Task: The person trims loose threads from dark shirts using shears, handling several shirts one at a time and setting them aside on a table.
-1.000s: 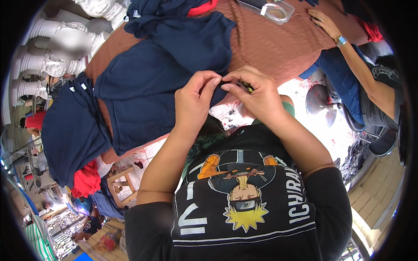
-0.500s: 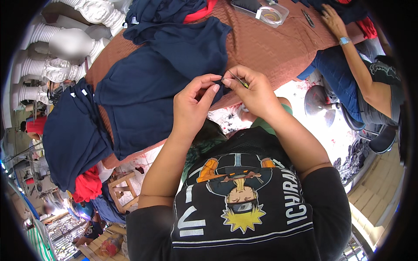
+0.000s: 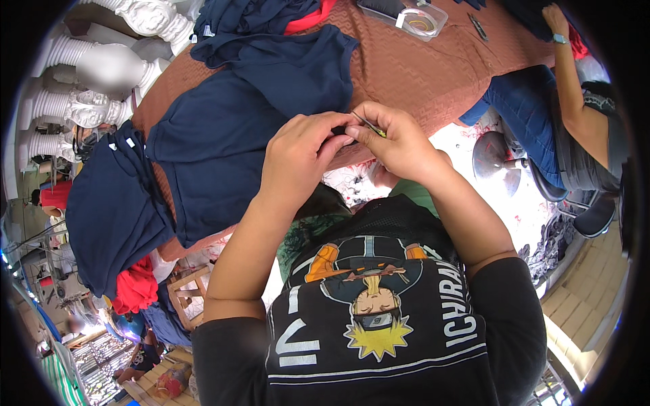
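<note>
My left hand is closed at the near right edge of a navy garment, pinching a bit of dark cloth. Its fingertips meet those of my right hand. Between the thumb and fingers of my right hand sits a pair of small thread snips, with a thin metal tip and a yellow-green part; most of it is hidden by the fingers. The garment lies spread over a brown cloth-covered table. What exactly is pinched between my fingertips is too small to make out.
More navy garments hang over the table's left edge above red cloth. A navy pile and a clear plastic box lie farther back, near metal snips. At right sits another person, their hand on dark cloth. White balusters stand left.
My left hand has turned over slightly, its fingers drawing closer to my right hand's fingertips. My right hand has barely moved. The other person's hand has shifted right across the far end.
</note>
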### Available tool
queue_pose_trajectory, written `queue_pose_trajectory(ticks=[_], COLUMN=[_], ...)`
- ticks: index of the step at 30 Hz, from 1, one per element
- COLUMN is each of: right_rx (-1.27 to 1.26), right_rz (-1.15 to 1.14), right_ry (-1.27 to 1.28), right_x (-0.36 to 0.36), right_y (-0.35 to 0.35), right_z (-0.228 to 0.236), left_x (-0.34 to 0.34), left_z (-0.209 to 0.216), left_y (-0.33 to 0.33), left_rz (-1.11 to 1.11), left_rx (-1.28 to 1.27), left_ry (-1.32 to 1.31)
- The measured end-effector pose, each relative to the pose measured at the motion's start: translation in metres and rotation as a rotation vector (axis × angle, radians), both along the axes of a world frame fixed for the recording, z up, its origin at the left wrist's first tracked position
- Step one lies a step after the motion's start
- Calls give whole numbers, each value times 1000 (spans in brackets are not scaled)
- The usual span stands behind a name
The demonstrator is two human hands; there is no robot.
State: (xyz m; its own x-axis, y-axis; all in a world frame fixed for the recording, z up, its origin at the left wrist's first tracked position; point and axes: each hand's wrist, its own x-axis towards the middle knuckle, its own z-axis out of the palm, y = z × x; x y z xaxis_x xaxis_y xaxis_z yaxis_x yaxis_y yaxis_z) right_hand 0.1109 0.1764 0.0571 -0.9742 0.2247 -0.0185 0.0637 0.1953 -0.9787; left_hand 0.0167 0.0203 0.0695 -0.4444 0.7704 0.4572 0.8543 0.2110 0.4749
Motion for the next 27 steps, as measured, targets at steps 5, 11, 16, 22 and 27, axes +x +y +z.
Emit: queue_pose_trajectory(ticks=[5,11,16,22,27], right_rx=[406,473,426,437,380], right_rz=[-64,-85,-78,-33,-16], right_ry=[286,304,321,325,316], right_x=[4,9,17,18,16], right_y=[-5,-5,3,9,4], right_z=[-8,-2,3,-2,-4], left_x=[4,5,-5,-6,-2], left_z=[5,12,6,11,13], left_y=[3,0,-7,-9,-9], left_rz=[63,154,149,132,130], left_rx=[-72,-192,-149,-103,-89], left_ry=[-109,-285,-701,-887,-918])
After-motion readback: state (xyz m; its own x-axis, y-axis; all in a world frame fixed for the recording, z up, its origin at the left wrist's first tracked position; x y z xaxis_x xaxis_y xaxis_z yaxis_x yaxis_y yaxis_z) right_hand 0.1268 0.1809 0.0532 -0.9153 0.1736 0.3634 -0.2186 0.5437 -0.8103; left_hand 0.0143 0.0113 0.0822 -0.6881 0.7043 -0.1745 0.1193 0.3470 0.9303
